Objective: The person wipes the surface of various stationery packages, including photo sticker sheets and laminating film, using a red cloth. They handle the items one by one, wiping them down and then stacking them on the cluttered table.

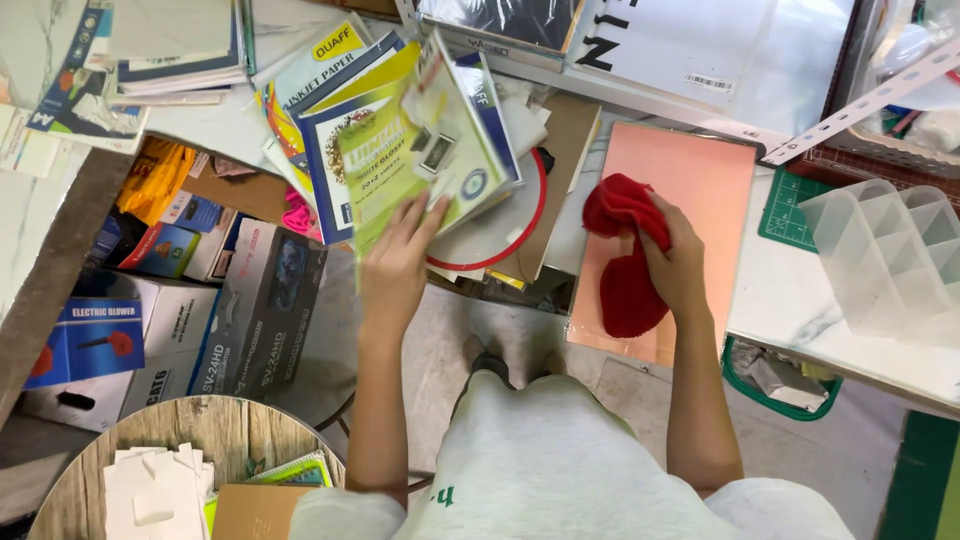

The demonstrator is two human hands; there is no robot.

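Both arms reach forward: left hand (397,262) fingers spread flat, right hand (676,265) curled in a closed grip.

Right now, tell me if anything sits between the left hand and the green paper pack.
Nothing visible does. The left hand already touches the lower edge of the green paper pack; the right hand grips a red cloth.
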